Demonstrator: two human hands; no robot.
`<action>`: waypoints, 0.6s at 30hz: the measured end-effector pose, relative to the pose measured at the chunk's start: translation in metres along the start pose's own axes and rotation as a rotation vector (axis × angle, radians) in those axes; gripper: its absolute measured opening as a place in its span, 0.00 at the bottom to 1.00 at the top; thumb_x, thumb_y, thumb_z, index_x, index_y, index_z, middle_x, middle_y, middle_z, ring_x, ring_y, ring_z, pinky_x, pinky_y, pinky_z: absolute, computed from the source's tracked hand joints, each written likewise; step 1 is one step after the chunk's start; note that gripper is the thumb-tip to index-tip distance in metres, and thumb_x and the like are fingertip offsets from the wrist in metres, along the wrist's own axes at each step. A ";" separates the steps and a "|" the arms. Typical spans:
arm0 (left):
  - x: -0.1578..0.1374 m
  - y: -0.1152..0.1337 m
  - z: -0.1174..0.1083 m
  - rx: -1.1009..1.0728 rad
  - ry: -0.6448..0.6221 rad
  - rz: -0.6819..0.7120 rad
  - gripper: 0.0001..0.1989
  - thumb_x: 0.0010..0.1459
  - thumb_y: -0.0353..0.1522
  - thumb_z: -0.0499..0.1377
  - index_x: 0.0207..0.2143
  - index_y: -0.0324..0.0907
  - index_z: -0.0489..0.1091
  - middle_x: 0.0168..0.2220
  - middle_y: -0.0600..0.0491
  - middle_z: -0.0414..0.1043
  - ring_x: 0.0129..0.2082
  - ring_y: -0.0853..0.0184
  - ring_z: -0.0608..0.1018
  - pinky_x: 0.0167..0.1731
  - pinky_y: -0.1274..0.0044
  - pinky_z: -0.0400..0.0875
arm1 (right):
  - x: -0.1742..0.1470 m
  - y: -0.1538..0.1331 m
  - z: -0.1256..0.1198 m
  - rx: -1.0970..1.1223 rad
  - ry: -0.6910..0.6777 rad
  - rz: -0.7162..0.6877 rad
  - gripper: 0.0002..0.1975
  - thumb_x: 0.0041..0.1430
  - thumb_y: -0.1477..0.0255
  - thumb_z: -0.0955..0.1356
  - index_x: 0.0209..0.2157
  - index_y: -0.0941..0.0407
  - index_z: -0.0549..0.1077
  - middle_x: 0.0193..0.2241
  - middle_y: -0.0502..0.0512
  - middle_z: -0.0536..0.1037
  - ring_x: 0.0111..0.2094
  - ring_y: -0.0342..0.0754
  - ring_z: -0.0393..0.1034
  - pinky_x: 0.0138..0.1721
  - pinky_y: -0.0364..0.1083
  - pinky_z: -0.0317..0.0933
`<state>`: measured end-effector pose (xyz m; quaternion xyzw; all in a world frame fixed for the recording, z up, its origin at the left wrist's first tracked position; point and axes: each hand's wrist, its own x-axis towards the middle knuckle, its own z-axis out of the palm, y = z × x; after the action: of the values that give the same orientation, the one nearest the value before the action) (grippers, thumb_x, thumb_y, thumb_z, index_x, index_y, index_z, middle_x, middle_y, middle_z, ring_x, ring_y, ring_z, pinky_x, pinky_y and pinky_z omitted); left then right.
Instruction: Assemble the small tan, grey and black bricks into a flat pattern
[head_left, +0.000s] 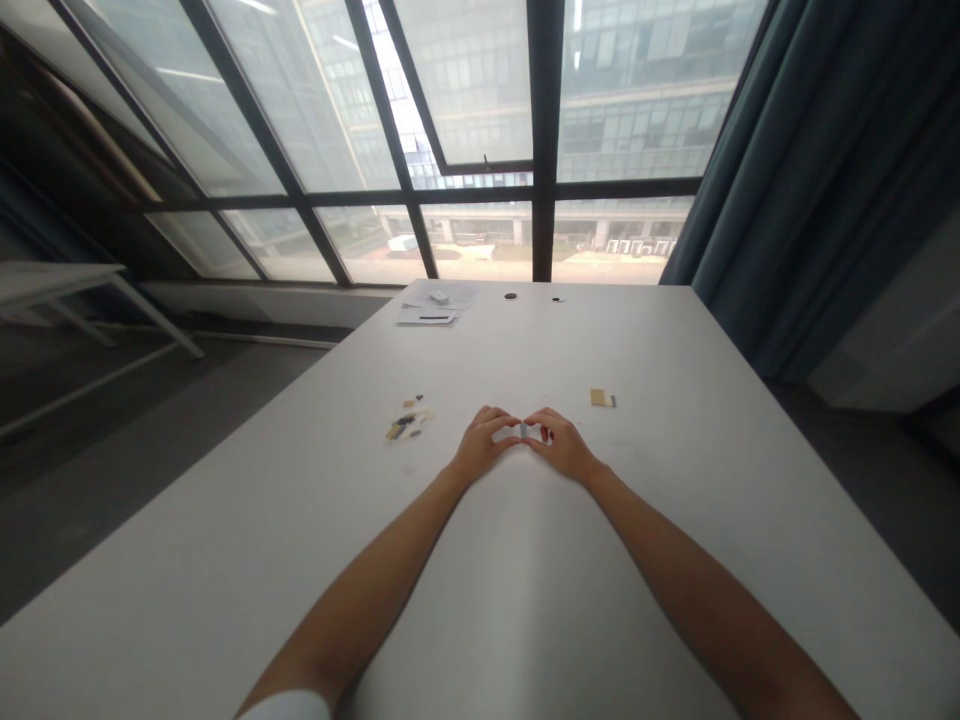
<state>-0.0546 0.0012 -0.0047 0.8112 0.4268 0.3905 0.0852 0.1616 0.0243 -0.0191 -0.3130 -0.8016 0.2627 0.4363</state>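
A small grey-white piece (523, 430) is pinched between both of my hands, low over the middle of the white table (525, 350). My left hand (484, 440) holds it from the left with thumb and fingertips. From the right, my right hand (560, 445) grips it in the same way, the other fingers curled. The piece is too small for me to tell its kind. Left of my hands lies a loose pile of small tan, black and clear parts (405, 425). To their right is a tan square piece (598, 397) with a pale and dark strip beside it.
Papers (429, 315) with a small white object (439, 297) on them lie at the table's far left. Two small dark round items (511, 296) rest along the far edge. Windows stand behind, a blue curtain (780, 200) hangs at right, and another table (60, 280) is at left.
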 end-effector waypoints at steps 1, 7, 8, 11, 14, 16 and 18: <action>0.000 0.000 0.000 -0.002 0.000 -0.002 0.15 0.59 0.41 0.65 0.46 0.45 0.77 0.40 0.50 0.76 0.43 0.62 0.73 0.46 0.68 0.71 | 0.000 0.000 0.000 0.000 -0.001 0.001 0.10 0.58 0.71 0.72 0.43 0.54 0.75 0.36 0.52 0.74 0.28 0.42 0.62 0.31 0.43 0.61; 0.000 -0.002 0.001 -0.007 -0.003 -0.016 0.15 0.59 0.42 0.65 0.46 0.46 0.77 0.40 0.49 0.75 0.43 0.61 0.73 0.46 0.67 0.71 | 0.000 0.000 0.000 0.011 -0.002 0.004 0.11 0.57 0.72 0.72 0.43 0.54 0.75 0.37 0.52 0.74 0.28 0.42 0.63 0.31 0.43 0.61; 0.000 -0.002 0.001 -0.006 -0.005 -0.018 0.15 0.59 0.42 0.65 0.46 0.46 0.77 0.40 0.49 0.75 0.43 0.61 0.73 0.46 0.67 0.71 | 0.000 0.000 0.000 0.011 -0.002 0.005 0.11 0.57 0.72 0.72 0.43 0.54 0.75 0.37 0.52 0.74 0.28 0.42 0.63 0.31 0.43 0.61; 0.000 -0.001 0.000 -0.003 -0.007 -0.020 0.15 0.59 0.42 0.65 0.46 0.46 0.77 0.40 0.50 0.75 0.43 0.61 0.73 0.46 0.67 0.71 | 0.000 -0.001 0.000 0.011 -0.002 0.008 0.11 0.57 0.72 0.72 0.43 0.54 0.75 0.37 0.52 0.74 0.28 0.41 0.63 0.31 0.43 0.61; 0.000 -0.001 0.000 0.002 -0.006 -0.020 0.14 0.59 0.41 0.65 0.46 0.46 0.77 0.40 0.50 0.75 0.43 0.62 0.73 0.46 0.68 0.71 | 0.000 0.000 0.001 0.011 0.002 0.008 0.10 0.57 0.72 0.72 0.43 0.54 0.75 0.37 0.52 0.74 0.28 0.41 0.63 0.31 0.43 0.61; 0.000 -0.001 0.001 0.008 -0.006 -0.016 0.15 0.59 0.42 0.65 0.46 0.46 0.77 0.40 0.50 0.76 0.43 0.61 0.74 0.46 0.68 0.71 | 0.000 0.001 0.001 0.012 0.002 0.007 0.10 0.58 0.72 0.72 0.42 0.54 0.75 0.36 0.52 0.74 0.28 0.42 0.62 0.31 0.43 0.61; -0.001 -0.002 0.001 0.012 -0.004 -0.011 0.15 0.59 0.42 0.65 0.46 0.46 0.77 0.40 0.50 0.76 0.43 0.61 0.74 0.46 0.68 0.71 | 0.000 0.002 0.001 0.015 0.004 0.007 0.10 0.58 0.71 0.72 0.42 0.54 0.75 0.36 0.52 0.74 0.28 0.41 0.62 0.31 0.43 0.61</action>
<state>-0.0551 0.0022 -0.0067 0.8102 0.4334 0.3858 0.0832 0.1610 0.0252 -0.0215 -0.3129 -0.7978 0.2697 0.4392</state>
